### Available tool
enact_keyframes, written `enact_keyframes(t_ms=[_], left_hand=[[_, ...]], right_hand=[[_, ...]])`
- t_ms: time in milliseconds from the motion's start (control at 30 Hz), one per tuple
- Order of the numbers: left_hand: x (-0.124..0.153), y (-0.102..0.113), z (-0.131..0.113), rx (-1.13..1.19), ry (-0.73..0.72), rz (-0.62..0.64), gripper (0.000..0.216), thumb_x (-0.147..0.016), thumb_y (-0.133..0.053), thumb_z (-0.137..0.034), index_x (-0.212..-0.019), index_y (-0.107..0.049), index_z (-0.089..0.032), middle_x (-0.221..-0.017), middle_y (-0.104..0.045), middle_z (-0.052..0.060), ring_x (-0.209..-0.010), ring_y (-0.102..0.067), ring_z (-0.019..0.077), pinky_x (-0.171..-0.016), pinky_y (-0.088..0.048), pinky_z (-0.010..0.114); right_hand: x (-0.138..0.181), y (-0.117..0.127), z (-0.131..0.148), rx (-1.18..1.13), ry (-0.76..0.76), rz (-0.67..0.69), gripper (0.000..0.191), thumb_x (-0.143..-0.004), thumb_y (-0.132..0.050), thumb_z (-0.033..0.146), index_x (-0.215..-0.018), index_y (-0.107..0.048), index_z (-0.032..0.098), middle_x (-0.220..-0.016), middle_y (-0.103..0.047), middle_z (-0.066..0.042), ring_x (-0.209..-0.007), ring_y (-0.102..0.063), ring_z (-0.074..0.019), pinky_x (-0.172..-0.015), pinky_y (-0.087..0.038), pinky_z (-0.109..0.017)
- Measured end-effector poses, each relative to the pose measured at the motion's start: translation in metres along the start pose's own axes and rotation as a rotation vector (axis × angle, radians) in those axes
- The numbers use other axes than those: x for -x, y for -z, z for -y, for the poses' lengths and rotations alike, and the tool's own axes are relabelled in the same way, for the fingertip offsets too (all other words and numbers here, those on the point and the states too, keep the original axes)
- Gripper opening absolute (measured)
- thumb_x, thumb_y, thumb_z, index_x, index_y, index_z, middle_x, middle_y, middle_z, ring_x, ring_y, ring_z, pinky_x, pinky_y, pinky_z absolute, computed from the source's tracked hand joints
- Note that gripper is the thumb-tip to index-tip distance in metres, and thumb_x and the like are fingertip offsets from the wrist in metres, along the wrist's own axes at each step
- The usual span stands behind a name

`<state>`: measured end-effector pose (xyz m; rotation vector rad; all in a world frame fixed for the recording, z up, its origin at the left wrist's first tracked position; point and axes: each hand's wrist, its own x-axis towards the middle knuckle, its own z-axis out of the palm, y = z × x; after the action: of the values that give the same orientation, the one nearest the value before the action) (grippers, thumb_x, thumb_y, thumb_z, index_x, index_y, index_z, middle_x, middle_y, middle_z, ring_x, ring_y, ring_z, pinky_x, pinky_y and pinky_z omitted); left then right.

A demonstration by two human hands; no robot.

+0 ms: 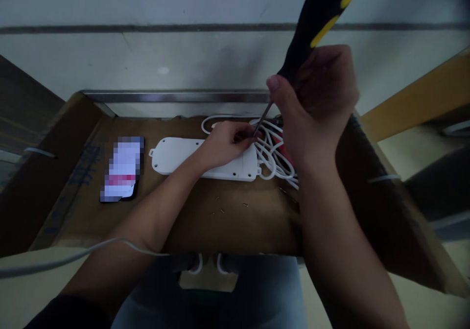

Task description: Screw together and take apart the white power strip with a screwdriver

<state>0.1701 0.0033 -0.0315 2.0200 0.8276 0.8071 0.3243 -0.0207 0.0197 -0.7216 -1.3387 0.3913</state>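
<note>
While the black-and-yellow screwdriver (308, 25) was held by its handle in the right hand (317, 101), its shaft was slanted down and leftward from those fingers to the fingertips of the left hand (224, 142). The right fingers were curled about the handle, with the thumb pressed against its lower end. The left fingers were bent nearly together around the tip; whether the tip or some small part was gripped there could not be told, since the spot was largely hidden. Beneath the left hand, the white casing (176, 156) was laid with its long axis running left to right, most of its length stretched leftward of the fingers and its right end set under them. It was thus nearer to the left hand, by which it was partly covered; the right hand was held above and to its right. Just rightward of the left fingers, white cable (265, 148) was bunched in loops. Nearer the body than the fingers, small metal pieces (245, 205) were scattered on the cardboard tray (264, 226); well leftward, a phone (123, 167) was laid.
</note>
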Motion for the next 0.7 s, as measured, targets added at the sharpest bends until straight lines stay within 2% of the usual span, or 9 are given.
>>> enact_keyframes(t_ms=[133,267,367,500,600,700], left_hand=[[0.0,0.002,0.0,0.006,0.028,-0.026,0.019,-0.089,-0.066,-0.03,-0.094,-0.078,-0.015,-0.085,-0.077,0.003,-0.083,-0.069,0.0175,-0.081,-0.052,0.03],[0.0,0.001,-0.002,0.035,0.092,-0.086,0.014,-0.082,-0.075,-0.028,-0.082,-0.075,-0.014,-0.08,-0.075,0.002,-0.075,-0.065,0.015,-0.074,-0.049,0.029],[0.0,-0.001,-0.005,0.012,0.117,-0.132,0.015,-0.08,-0.079,-0.027,-0.077,-0.071,-0.014,-0.077,-0.073,0.002,-0.071,-0.061,0.0135,-0.071,-0.046,0.028],[-0.001,-0.002,-0.008,-0.068,0.126,-0.181,0.022,-0.078,-0.082,-0.026,-0.071,-0.065,-0.015,-0.067,-0.065,-0.001,-0.065,-0.054,0.0116,-0.065,-0.041,0.028],[-0.001,-0.004,-0.006,-0.122,0.096,-0.204,0.026,-0.079,-0.082,-0.025,-0.068,-0.061,-0.016,-0.064,-0.062,-0.003,-0.063,-0.052,0.0112,-0.064,-0.039,0.029],[0.0,-0.007,-0.004,-0.135,0.057,-0.199,0.025,-0.082,-0.08,-0.026,-0.07,-0.06,-0.017,-0.066,-0.062,-0.003,-0.063,-0.053,0.0114,-0.065,-0.04,0.029]], right_hand=[[0.0,0.0,0.002,0.032,0.031,0.002,0.034,-0.085,-0.08,0.031,-0.095,-0.051,0.017,-0.083,-0.048,0.001,-0.069,-0.044,-0.0036,-0.062,-0.037,-0.021],[0.003,0.002,0.005,0.09,0.023,0.067,0.024,-0.09,-0.076,0.037,-0.098,-0.064,0.017,-0.091,-0.059,-0.001,-0.076,-0.052,-0.0074,-0.07,-0.043,-0.026],[0.005,0.003,0.004,0.101,-0.014,0.087,0.018,-0.093,-0.071,0.035,-0.105,-0.069,0.021,-0.092,-0.064,-0.001,-0.079,-0.058,-0.0105,-0.073,-0.046,-0.028],[0.007,0.0,-0.001,0.057,-0.002,0.113,0.029,-0.096,-0.068,0.035,-0.12,-0.065,0.018,-0.097,-0.069,-0.002,-0.085,-0.066,-0.0112,-0.078,-0.051,-0.028],[0.009,-0.002,-0.001,0.056,0.018,0.136,0.029,-0.102,-0.057,0.037,-0.12,-0.062,0.014,-0.103,-0.069,-0.004,-0.089,-0.067,-0.0099,-0.078,-0.052,-0.026],[0.01,-0.003,0.004,0.098,0.048,0.146,0.034,-0.097,-0.067,0.037,-0.118,-0.063,0.011,-0.106,-0.067,-0.003,-0.087,-0.062,-0.0058,-0.076,-0.048,-0.023]])
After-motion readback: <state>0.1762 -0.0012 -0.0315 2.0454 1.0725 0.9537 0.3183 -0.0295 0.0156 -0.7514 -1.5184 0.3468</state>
